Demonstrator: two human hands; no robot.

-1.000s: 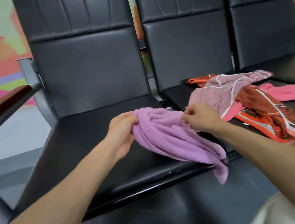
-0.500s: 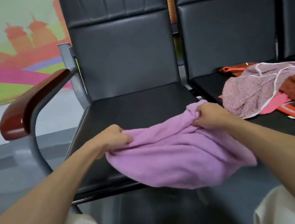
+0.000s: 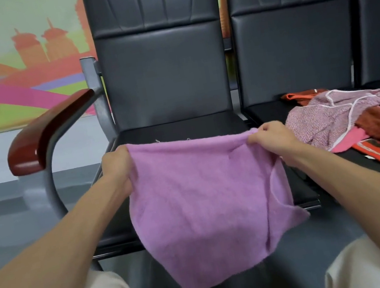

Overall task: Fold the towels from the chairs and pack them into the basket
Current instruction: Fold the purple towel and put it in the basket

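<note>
While left hand (image 3: pixel 116 167) and right hand (image 3: pixel 271 140) pinch corners of the lilac terry towel (image 3: pixel 204 204), its curled lower-right edge may fold crooked.

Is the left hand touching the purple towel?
Touching. The head view shows the left hand gripping the top left corner of the purple towel, fingers curled round the cloth.

The lilac terry-cloth towel (image 3: pixel 201 204) is fuzzy and matt. The black padded chair (image 3: pixel 164 72) has smooth, faintly shiny leather-like upholstery. Its red-brown wooden armrest (image 3: pixel 44 135) is glossy, on a dull grey metal frame (image 3: pixel 52 189). The pink speckled cloth (image 3: pixel 326 121) looks thin and matt.
</note>
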